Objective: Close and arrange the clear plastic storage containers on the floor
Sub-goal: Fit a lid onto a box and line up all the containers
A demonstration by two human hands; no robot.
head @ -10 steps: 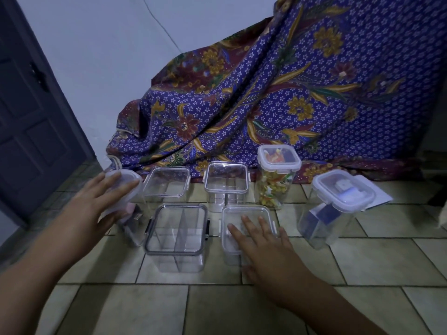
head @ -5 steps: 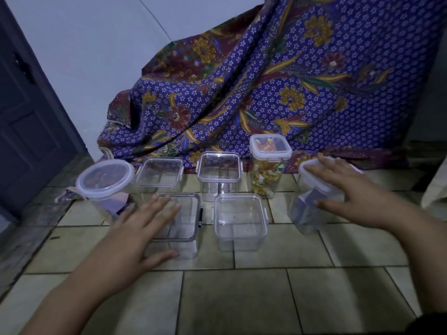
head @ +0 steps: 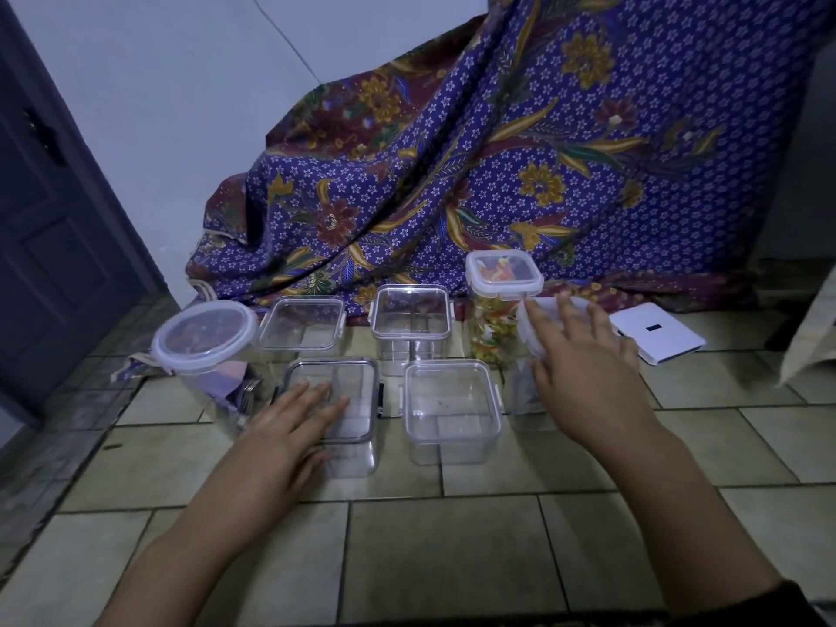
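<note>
Surface: beige tiled floor (head: 443,554) with dark grout lines.
Back row: round clear plastic container with a white-rimmed lid (head: 203,350), two square clear lidded containers (head: 303,325) (head: 410,316), tall clear container of colourful snacks (head: 497,305).
Front row: grey-rimmed square clear container (head: 357,400), square clear container (head: 452,409), another clear container (head: 524,391), mostly hidden.
Right: flat white rectangular box (head: 656,332).
Behind: purple floral batik cloth (head: 497,174), its hem on the tiles.

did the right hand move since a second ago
Yes. The right hand left the lid of the small square container in the front row and went right, and now lies on the lid of the container beside the snack jar.
</note>
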